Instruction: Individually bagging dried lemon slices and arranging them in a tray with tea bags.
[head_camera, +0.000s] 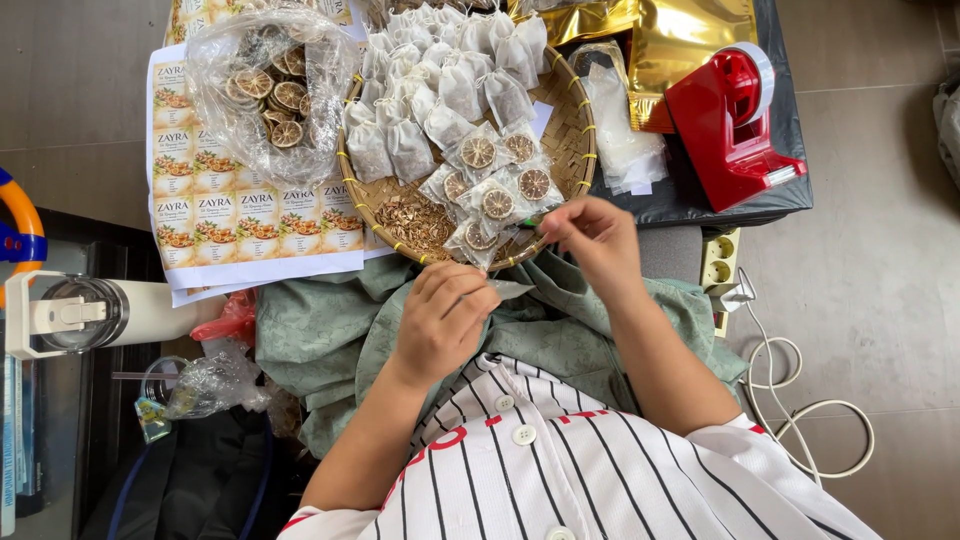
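The left hand is curled over the person's lap, and its fingers are closed on a small clear sachet, whose pale corner shows to the right of the knuckles. The right hand is at the near rim of the round woven tray. Its fingers are pinched together, and a little green thing shows at the tips; what it is cannot be told. Just beside this hand lie the clear packets with dried citrus slices, and behind them a heap of white tea bags. A loose pile of brown dried pieces lies on the tray floor.

To do this step well, it seems best that the left fingers keep the mouth of the sachet open and steady, low over the green cloth, while the right pinch stays small, so that nothing falls. A plastic bag of dried slices and a red tape dispenser stand well apart.
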